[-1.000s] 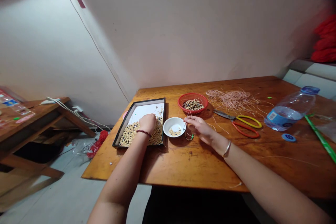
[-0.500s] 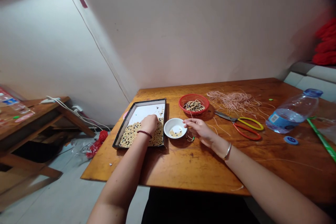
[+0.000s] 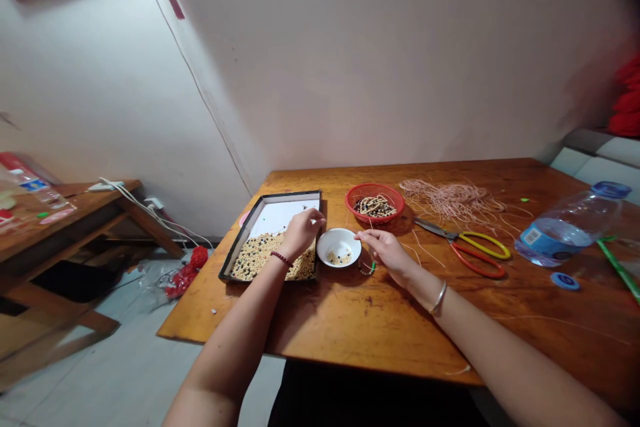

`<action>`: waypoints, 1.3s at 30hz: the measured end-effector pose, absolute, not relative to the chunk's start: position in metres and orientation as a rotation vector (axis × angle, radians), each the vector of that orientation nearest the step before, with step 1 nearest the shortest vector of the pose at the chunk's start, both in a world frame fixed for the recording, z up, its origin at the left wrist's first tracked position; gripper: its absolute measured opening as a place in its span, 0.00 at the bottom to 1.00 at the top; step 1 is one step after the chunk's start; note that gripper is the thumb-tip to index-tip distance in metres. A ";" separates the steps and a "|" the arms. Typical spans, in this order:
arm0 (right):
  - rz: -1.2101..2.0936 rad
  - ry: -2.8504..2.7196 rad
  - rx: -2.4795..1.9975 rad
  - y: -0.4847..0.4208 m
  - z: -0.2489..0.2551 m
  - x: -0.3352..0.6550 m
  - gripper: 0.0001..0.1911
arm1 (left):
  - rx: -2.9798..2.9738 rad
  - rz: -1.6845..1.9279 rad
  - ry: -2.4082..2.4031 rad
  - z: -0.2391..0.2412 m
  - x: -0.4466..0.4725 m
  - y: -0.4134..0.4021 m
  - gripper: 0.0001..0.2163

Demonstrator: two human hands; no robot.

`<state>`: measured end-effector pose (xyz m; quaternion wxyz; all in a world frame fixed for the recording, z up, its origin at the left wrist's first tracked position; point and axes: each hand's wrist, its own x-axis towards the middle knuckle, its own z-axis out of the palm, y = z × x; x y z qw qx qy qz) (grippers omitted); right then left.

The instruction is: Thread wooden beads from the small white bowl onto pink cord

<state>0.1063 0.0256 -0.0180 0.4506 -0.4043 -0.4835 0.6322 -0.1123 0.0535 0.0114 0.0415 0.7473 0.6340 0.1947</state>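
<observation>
My left hand point(image 3: 303, 233) sits at the right edge of a black-rimmed tray point(image 3: 273, 217), with its fingertips pinched together above loose tan and dark beads point(image 3: 263, 257). Whether those fingers hold a bead is too small to tell. A small white bowl point(image 3: 339, 247) with a few beads stands just right of the tray. My right hand point(image 3: 386, 252) pinches a thin thread point(image 3: 356, 236) beside the bowl. A partly strung bead strand point(image 3: 367, 268) lies under that thread, by the bowl's right side.
The orange wooden table point(image 3: 360, 327) also holds a red mesh basket point(image 3: 375, 203) of bead strands, a tangle of pink cord point(image 3: 453, 201), yellow-and-red-handled scissors point(image 3: 480, 255), and a water bottle point(image 3: 570, 230). A red plastic bag point(image 3: 185, 273) lies on the floor at left.
My left hand has moved right, from above the beads to the tray's edge next to the bowl. My right hand has stayed near the bowl. The whole scene has shifted slightly right in view.
</observation>
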 end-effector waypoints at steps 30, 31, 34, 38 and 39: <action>1.406 -1.373 -0.982 0.029 -0.019 0.107 0.22 | 1.792 1.022 1.063 -0.005 -0.077 0.047 0.18; 1.402 -1.371 -0.983 0.030 -0.019 0.107 0.22 | 1.791 1.027 1.067 -0.005 -0.077 0.047 0.18; 1.404 -1.366 -0.984 0.031 -0.020 0.107 0.21 | 1.796 1.031 1.066 -0.005 -0.077 0.047 0.17; 1.407 -1.362 -0.982 0.031 -0.020 0.107 0.20 | 1.808 1.025 1.086 -0.004 -0.076 0.046 0.17; 1.407 -1.363 -0.981 0.031 -0.020 0.106 0.20 | 1.808 1.026 1.087 -0.003 -0.076 0.045 0.17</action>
